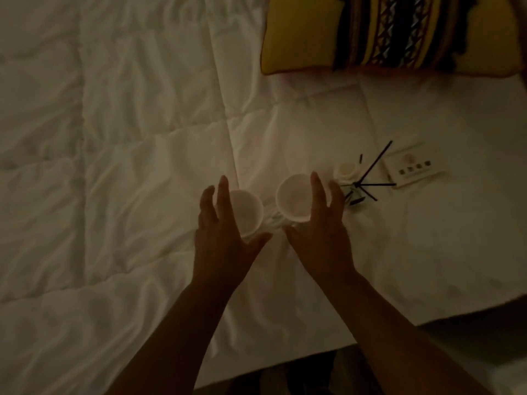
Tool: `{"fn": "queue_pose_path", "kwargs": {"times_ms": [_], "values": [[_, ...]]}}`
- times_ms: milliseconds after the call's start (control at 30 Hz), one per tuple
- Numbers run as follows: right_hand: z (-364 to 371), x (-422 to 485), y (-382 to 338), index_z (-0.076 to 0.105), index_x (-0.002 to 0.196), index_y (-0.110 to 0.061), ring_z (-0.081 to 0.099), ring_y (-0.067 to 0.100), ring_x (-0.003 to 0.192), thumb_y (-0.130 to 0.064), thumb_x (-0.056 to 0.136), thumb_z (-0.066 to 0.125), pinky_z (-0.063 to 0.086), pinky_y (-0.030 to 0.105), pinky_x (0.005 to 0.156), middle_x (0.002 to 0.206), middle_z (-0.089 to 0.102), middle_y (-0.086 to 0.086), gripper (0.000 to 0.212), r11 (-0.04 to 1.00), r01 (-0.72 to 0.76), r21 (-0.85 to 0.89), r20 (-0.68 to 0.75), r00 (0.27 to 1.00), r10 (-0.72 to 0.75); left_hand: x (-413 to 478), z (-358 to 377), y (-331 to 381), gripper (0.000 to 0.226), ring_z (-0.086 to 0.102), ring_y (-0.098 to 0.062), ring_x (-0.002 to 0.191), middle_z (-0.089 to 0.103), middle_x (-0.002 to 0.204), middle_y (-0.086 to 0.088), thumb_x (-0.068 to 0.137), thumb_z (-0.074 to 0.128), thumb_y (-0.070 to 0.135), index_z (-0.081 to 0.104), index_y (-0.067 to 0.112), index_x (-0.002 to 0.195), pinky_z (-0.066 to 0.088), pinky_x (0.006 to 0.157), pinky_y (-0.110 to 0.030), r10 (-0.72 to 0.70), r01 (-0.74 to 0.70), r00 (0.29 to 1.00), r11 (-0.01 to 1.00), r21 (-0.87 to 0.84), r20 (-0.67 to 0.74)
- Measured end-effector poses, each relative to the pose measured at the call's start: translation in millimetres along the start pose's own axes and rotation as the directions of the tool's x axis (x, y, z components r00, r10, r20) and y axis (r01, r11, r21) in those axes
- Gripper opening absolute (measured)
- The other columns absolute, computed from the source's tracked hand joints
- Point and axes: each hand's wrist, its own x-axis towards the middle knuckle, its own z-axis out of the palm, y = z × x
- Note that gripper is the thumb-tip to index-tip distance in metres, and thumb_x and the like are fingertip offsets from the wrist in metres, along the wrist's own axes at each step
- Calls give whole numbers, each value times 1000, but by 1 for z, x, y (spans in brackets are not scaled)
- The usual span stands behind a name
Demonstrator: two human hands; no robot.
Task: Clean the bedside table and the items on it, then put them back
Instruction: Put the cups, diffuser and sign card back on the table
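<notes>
Two round white ceramic cups [245, 212] [293, 197] on white quilted bed [128, 138]; left hand [225, 235] & right hand [319, 232] spread, fingers loose beside cups, gripping nothing.

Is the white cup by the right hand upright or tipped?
Upright: the round white cup on the white quilt shows its open mouth facing up.

head view, looking down, close over bed [142, 138]
</notes>
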Motion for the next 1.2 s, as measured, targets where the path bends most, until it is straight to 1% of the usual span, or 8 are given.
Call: {"fn": "queue_pose_path", "kwargs": {"times_ms": [267,400,567,667,733,800,1033,1200], "values": [[8,11,-2,11,149,-44,50,25,122,-41,78,73,55,47,87,143,35,8,94,999,27,-44,2,1000,-27,3,10,-21,101,53,-24,113,34,138,-3,68,82,41,19,22,146,44,77,-29,-60,61,998,997,-45,24],[-19,-17,-2,11,150,-42,50,19,123,-44,77,73,57,38,86,144,35,3,95,999,27,32,-27,999,-26,-4,-4,-6,102,52,-21,109,37,136,-5,66,83,39,23,16,145,43,78,-29,-9,10,997,1000,-9,76],[-63,-74,14,9,151,-39,33,-18,122,-61,76,63,34,-4,81,140,32,-21,95,963,-90,255,-37,994,103,-30,-6,39,97,45,-7,96,38,128,3,64,84,40,25,27,140,43,68,-23,85,-83,978,996,-18,193],[-98,-120,51,5,150,-45,22,-31,119,-70,73,60,29,-1,78,133,19,-43,97,907,-263,330,-63,952,299,-57,17,92,98,43,-1,95,35,125,12,61,85,43,25,32,138,39,65,-14,210,-209,926,977,-37,313],[-105,-138,67,5,149,-47,23,-26,121,-73,70,58,29,6,85,139,23,-38,98,890,-319,327,-81,928,363,-69,27,105,99,42,-1,98,34,126,14,61,82,46,24,33,140,42,67,-16,231,-224,895,972,-63,381],[-129,-165,98,7,148,-50,26,-19,123,-73,68,58,34,16,92,146,30,-26,98,825,-402,396,-120,868,481,-88,53,141,99,42,1,97,33,126,15,60,77,54,23,34,141,38,66,-8,311,-302,831,949,-96,462],[-216,-240,237,7,142,-60,29,-18,119,-73,58,71,34,26,96,126,22,-57,106,574,-536,619,-285,528,800,-168,172,283,99,49,-6,101,34,128,12,63,77,56,22,32,141,47,68,-22,508,-508,631,842,-182,586],[-262,-286,339,26,143,-44,46,2,126,-69,63,72,44,43,104,140,45,-19,96,484,-525,700,-360,325,874,-218,263,378,100,51,-25,119,41,137,-7,64,86,34,26,21,144,49,91,-36,610,-660,481,725,-197,629]]}}
